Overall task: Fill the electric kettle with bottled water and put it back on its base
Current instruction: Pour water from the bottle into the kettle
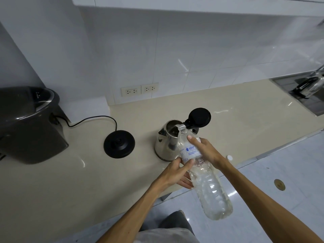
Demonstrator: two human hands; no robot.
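White tiles behind; on the bench (70,181), both hands wrap the soft, heavy bottle (203,174) mid-body: left hand (175,172), right hand (206,151), tipping into the kettle (168,142).

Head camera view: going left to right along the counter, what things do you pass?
Dark grey appliance → round black kettle base → steel kettle, lid open → tilted water bottle → small white cap.
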